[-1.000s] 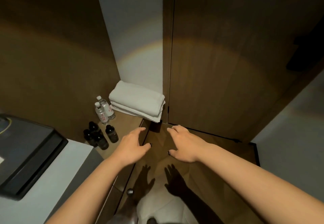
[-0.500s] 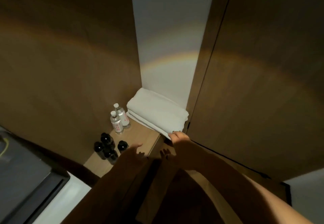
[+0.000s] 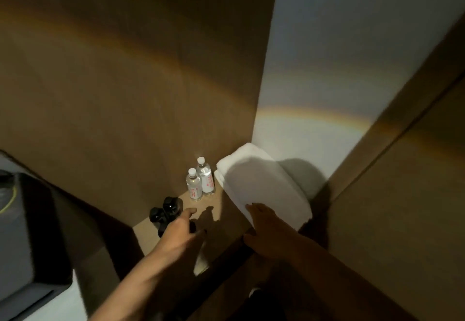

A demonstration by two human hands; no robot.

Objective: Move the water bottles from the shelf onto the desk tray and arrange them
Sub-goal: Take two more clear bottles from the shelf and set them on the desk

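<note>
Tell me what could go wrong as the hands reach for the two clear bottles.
The left hand passes right over the dark bottles; it may knock them over. The two clear water bottles stand touching each other, so gripping one could tip the other. The right hand lies at the folded towels and might drag them.
</note>
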